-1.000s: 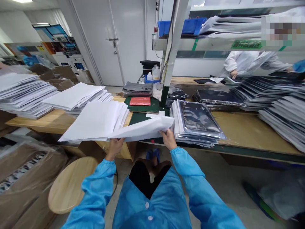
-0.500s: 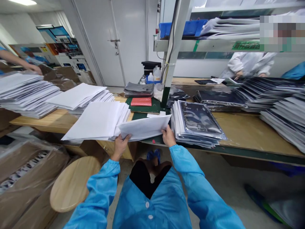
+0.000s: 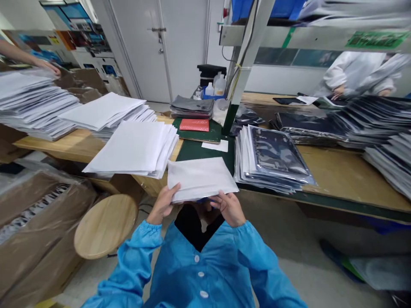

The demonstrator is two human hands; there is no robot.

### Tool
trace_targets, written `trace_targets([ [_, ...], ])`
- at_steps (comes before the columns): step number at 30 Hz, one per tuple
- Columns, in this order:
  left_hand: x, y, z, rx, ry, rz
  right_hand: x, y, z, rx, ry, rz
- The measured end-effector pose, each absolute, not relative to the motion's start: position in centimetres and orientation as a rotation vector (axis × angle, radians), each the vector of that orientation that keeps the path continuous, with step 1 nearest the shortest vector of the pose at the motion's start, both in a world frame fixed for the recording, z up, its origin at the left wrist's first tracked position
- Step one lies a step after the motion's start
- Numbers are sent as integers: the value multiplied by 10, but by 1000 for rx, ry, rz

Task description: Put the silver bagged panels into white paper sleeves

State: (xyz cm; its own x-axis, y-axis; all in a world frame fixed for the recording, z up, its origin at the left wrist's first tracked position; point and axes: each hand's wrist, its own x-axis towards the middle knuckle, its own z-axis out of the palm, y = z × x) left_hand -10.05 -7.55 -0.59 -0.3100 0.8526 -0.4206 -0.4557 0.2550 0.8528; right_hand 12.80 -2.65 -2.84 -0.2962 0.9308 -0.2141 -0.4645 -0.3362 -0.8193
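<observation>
Box (image 3: 28, 222), far left: contents under plastic film, hard to make out. Blue bin (image 3: 240, 8) on top shelf, cut off by the frame, contents unseen. Left hand (image 3: 163, 204) clasps the near left corner of the sheets (image 3: 201, 177), thumb on top. Sheets are held over the bench (image 3: 337, 175) edge, between paper pile (image 3: 135, 147) and bagged stack (image 3: 276, 156). Right hand (image 3: 229, 208) grips their near right edge, fingertips hidden beneath.

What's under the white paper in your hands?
The left hand and right hand hold the paper by its near edge, partly beneath it. Green mat shows beyond its far end. Anything directly under the paper is covered.
</observation>
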Motion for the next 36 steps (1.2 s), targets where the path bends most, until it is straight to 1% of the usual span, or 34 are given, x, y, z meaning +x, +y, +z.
trace_targets([
  [4,-81,-106,-20,465,1286,1226,119,-37,-50,-1015,-668,1640],
  [7,-74,-125,-33,489,1291,1136,109,-46,-58,-1049,-562,1544],
  [9,-75,-131,-40,523,1265,1049,100,-56,-60,-1014,-557,1618],
  [11,-82,-130,-45,534,1270,1052,90,-68,-61,-978,-617,1753],
  [13,-92,-121,-46,496,1340,1221,82,-76,-62,-968,-707,1842],
  [16,-108,-97,-40,493,1449,1568,76,-80,-65,-984,-788,1841],
  [20,-115,-67,-33,520,1497,1749,73,-81,-71,-1027,-740,1764],
  [23,-104,-67,-39,490,1514,1847,68,-82,-73,-1041,-674,1677],
  [25,-91,-78,-47,471,1483,1806,64,-82,-71,-1049,-668,1621],
  [28,-73,-97,-53,418,1401,1608,63,-82,-67,-1120,-769,1587],
  [30,-67,-105,-52,362,1354,1533,68,-80,-65,-1144,-825,1608],
  [33,-67,-106,-44,303,1314,1472,81,-74,-62,-1099,-760,1623],
  [36,-68,-107,-36,405,1305,1310,97,-65,-62,-1099,-699,1499],
])
